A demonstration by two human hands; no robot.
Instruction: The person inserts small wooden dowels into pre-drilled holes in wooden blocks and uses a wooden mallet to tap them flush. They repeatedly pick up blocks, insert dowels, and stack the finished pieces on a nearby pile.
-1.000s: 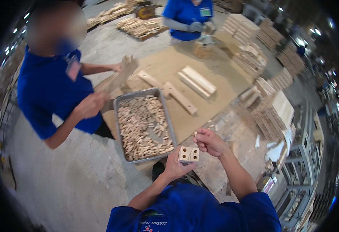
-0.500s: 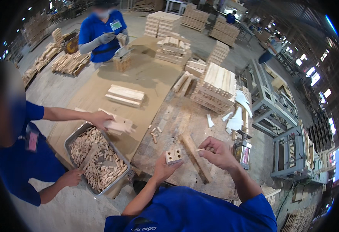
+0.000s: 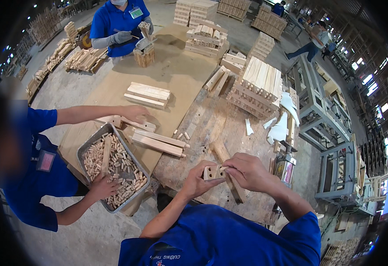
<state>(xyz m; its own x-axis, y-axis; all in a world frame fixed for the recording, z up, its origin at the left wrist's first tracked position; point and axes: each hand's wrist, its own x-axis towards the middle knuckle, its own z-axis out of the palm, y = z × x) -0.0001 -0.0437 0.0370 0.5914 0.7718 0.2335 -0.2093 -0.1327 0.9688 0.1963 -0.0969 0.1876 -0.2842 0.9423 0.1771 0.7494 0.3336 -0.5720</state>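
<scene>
One wooden block (image 3: pixel 215 173): clamped in the left hand (image 3: pixel 197 180), over the near part of the tabletop (image 3: pixel 175 172), drilled end turned up.
Dowel (image 3: pixel 223 168): pinched between the right hand's (image 3: pixel 247 172) thumb and fingers, at the far right corner of the drilled end; whether its tip is inside, I cannot tell.
Holes (image 3: pixel 210 175): three show dark and unfilled; judging by this face, no dowel looks fully seated yet, and those three are left.
Wooden bar (image 3: pixel 236 191): on the tabletop, partly hidden beneath the right hand.
Loose dowels (image 3: pixel 186 135): a few, beyond the block, near the brown sheet (image 3: pixel 110 97).
Metal tray (image 3: pixel 134 194): at left, holding many dowels, a co-worker's hand (image 3: pixel 103 186) among them.
Pale rails (image 3: pixel 159 142): on the sheet, just beyond the tray.
Stacked rails (image 3: pixel 260 77): farther off, right.
</scene>
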